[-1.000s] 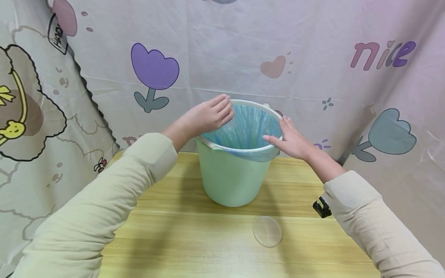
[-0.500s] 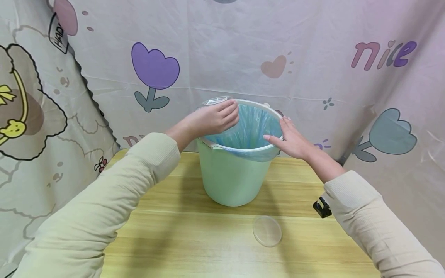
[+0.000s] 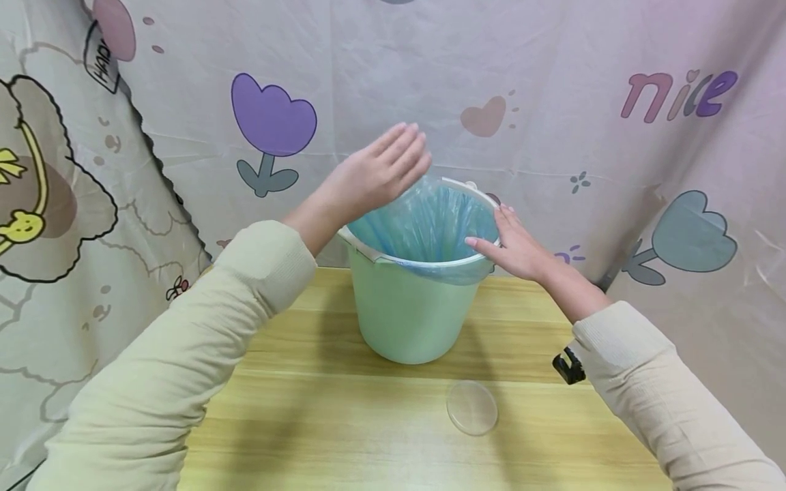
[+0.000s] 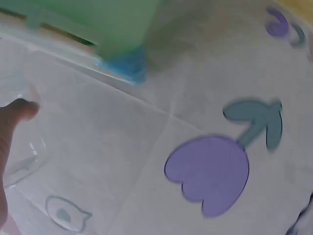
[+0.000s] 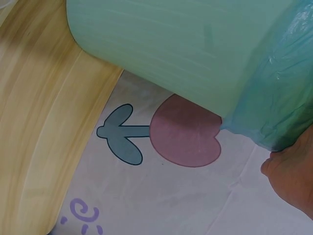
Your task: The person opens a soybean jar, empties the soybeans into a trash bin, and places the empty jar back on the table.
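Note:
The left hand (image 3: 377,174) is tilted above the left side of a pale green bucket (image 3: 411,314). It holds a clear plastic container (image 4: 24,156); the thumb (image 4: 22,108) lies against its side in the left wrist view. In the head view the back of the hand hides most of the container, and a clear edge shows below the fingers. A blue plastic bag (image 3: 442,225) lines the bucket and is folded over its white rim. On the rim's right side rests the right hand (image 3: 516,249), its fingers extended and its thumb reaching over the opening.
A clear round disc (image 3: 471,408), like a lid, lies on the wooden table (image 3: 344,429) in front of the bucket. Behind the table hangs a printed cloth (image 3: 393,82). A black clip (image 3: 568,366) shows beside the right sleeve.
The left hand dipped slightly right over the bucket's rim, showing the clear container, then rose and tilted upward with it. The right hand, bucket and disc have stayed put.

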### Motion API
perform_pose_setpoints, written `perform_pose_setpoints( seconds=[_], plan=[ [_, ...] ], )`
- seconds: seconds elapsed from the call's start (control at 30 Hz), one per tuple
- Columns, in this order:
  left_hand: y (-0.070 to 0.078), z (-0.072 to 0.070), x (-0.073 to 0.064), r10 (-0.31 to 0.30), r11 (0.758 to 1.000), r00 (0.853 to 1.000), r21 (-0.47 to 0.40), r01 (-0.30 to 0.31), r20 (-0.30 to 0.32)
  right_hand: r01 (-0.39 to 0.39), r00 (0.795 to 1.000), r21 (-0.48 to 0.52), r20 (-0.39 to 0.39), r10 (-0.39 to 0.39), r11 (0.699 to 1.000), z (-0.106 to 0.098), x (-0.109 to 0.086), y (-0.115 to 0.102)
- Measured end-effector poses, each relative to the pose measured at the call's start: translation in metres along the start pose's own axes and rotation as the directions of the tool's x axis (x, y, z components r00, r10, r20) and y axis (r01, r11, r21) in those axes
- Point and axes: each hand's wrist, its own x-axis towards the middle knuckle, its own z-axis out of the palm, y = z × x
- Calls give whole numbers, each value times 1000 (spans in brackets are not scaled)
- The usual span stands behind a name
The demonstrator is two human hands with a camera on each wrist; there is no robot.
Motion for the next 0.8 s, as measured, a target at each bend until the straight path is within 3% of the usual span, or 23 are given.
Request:
perform_pose_setpoints(
  seconds=[0.07,0.1,0.17,0.27,0.3,0.37,0.43,0.53,0.6,0.7,0.73,0.8],
  plan=[
    [1,0,2,-86,995,996,-51,85,-3,5,1000,7,-6,-5,1000,0,1,1],
    [2,1,2,-89,994,996,-66,90,19,9,1000,9,-10,-9,1000,0,1,1],
    [5,1,2,-18,999,993,-48,23,114,13,1000,13,-12,-13,1000,0,1,2],
    [9,2,1,165,986,953,-32,-163,253,15,1000,19,-9,-15,1000,0,1,3],
    [10,3,1,206,978,941,-25,-206,269,14,1000,21,-8,-14,1000,0,1,3],
    [10,3,2,225,973,941,-12,-230,252,18,1000,21,-12,-17,1000,0,1,3],
    [9,3,4,190,981,964,8,-195,185,25,999,24,-22,-25,999,-1,1,3],
    [7,2,7,70,997,994,10,-71,78,36,999,25,-34,-35,999,-1,2,3],
    [7,1,8,-33,999,999,-1,33,14,32,999,26,-31,-31,999,-1,1,2],
    [11,1,7,-168,986,984,-3,168,-58,12,1000,20,-12,-12,1000,-1,0,1],
    [13,2,7,-173,985,983,-2,173,-66,10,1000,20,-10,-10,1000,0,0,1],
    [16,2,5,-94,995,996,25,94,1,11,1000,20,-7,-11,1000,1,0,0]
  ],
)
